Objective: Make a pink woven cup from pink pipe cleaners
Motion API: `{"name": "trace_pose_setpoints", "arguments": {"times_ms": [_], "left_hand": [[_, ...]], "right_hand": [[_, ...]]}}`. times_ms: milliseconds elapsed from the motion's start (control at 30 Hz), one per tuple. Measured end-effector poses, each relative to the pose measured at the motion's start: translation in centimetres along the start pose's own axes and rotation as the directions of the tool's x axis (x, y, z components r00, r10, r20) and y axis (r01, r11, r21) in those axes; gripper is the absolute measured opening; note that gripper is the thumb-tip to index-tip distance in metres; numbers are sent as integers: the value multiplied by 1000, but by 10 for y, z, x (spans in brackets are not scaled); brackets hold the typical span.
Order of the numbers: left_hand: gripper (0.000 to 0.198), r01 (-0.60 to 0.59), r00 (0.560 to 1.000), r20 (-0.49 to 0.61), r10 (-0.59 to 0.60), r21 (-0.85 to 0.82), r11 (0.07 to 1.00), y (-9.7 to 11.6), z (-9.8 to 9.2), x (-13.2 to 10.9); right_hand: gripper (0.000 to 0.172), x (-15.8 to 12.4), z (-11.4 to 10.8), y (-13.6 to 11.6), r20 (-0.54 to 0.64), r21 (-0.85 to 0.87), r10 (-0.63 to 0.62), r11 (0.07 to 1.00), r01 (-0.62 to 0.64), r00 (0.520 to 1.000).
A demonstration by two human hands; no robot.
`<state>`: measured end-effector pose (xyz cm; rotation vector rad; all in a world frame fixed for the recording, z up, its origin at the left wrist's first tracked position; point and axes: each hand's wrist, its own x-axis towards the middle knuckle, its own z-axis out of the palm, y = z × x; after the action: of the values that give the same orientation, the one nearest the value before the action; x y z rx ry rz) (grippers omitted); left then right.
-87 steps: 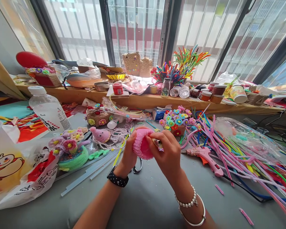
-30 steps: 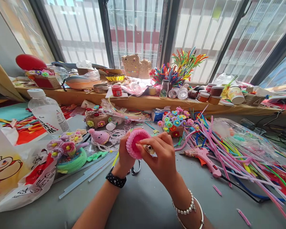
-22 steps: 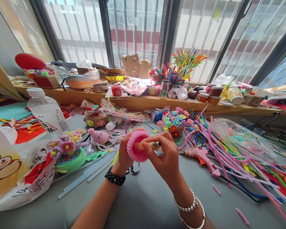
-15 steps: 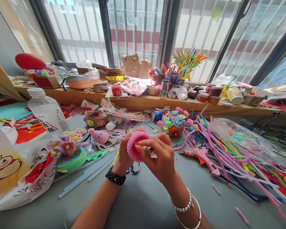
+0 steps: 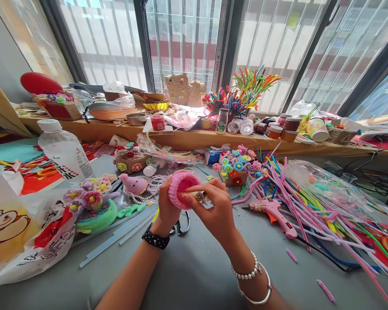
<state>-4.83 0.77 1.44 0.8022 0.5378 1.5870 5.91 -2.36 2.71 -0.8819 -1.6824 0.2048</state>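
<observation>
A small pink fuzzy bowl-shaped piece [image 5: 175, 192] is gripped by my left hand [image 5: 166, 209], its opening tilted toward the right. My right hand [image 5: 216, 209] pinches a short pale cylinder with a metallic end [image 5: 198, 196], and its fingertips reach into the bowl's opening. What the fingertips touch inside is partly hidden. Behind my left hand lie black-handled scissors [image 5: 183, 224]. A pink hot glue gun [image 5: 280, 217] rests on the grey table [image 5: 200, 275], right of my hands.
On the left stand a plastic bottle [image 5: 64, 150], a drink bag [image 5: 16, 241] and a green flower base [image 5: 98, 215]. Pipe cleaners [image 5: 310, 206] spread over the right side. Flower baskets [image 5: 237, 174] and a cluttered ledge [image 5: 187, 137] are behind.
Both hands have shifted slightly with the pink piece, which moved a little left and up. The pale cylinder has turned to lie more sideways.
</observation>
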Motion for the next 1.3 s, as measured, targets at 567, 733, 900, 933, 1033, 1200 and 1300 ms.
{"name": "trace_pose_setpoints", "arguments": {"times_ms": [567, 733, 900, 933, 1033, 1200, 1300], "left_hand": [[30, 69, 997, 27, -68, -39, 997, -5, 2, -1], [22, 99, 991, -80, -108, -103, 990, -5, 3, -1], [21, 101, 985, -129, -117, -119, 988, -3, 5, -1], [20, 114, 982, -139, -130, -123, 986, -3, 5, -1], [19, 106, 983, -135, -122, -116, 988, -4, 6, -1], [18, 19, 999, -30, -20, -33, 999, -5, 6, -2], [18, -6, 1000, -8, 6, -7, 1000, -6, 6, -2]], "right_hand": [[5, -2, 6, -2, -144, -128, -163, 981, 145, 976], [9, -6, 11, 4, -136, -245, -210, 954, 172, 968], [8, -5, 5, 4, -175, -225, -257, 950, 216, 950], [8, -5, 4, 5, -170, -240, -267, 945, 223, 949], [9, -5, 4, 6, -130, -309, -283, 922, 232, 950], [9, -7, 8, 4, -136, -431, -305, 875, 221, 943], [9, -9, 10, 3, -146, -460, -310, 862, 213, 939]]}}
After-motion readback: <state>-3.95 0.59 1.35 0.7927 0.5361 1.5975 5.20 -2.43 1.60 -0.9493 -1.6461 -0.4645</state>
